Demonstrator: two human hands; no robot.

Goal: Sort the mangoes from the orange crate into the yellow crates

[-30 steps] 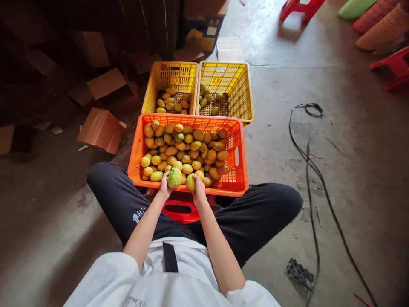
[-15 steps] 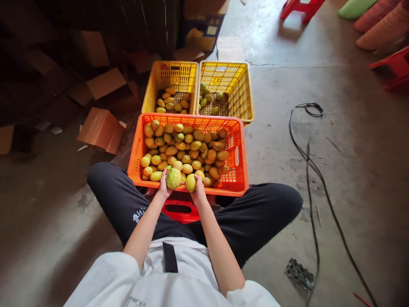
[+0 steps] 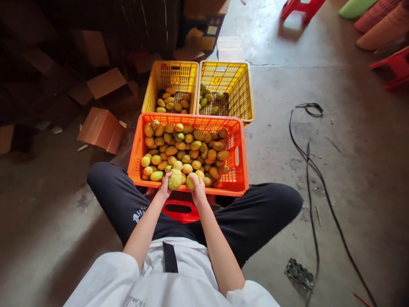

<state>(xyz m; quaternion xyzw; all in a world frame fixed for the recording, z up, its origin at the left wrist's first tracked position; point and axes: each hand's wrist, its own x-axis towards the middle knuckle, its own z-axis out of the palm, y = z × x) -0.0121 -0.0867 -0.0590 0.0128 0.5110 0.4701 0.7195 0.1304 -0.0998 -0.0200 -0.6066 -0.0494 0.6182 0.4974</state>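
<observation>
My left hand (image 3: 165,184) is closed around a large, bumpy yellow-green lemon (image 3: 174,180). In my right hand (image 3: 198,187) is a smaller, smoother yellow lemon (image 3: 192,181), partly covered by my fingers and thumb. Both hands are side by side over the near edge of an orange plastic crate (image 3: 239,179). That crate holds many yellow and greenish lemons (image 3: 196,145), heaped mostly at its left and middle. The undersides of both held lemons are hidden.
Beyond the orange crate stand two yellow crates, the left one (image 3: 147,91) with several yellow lemons, the right one (image 3: 247,91) with several green ones. Cardboard boxes (image 3: 101,130) lie at the left. A black cable (image 3: 315,168) runs along the floor at right, and red stools (image 3: 302,9) stand further off.
My right hand has turned its lemon, and its fingers now cover more of it. The bumpy lemon in my left hand has rotated and shifted slightly right. The crates have not moved.
</observation>
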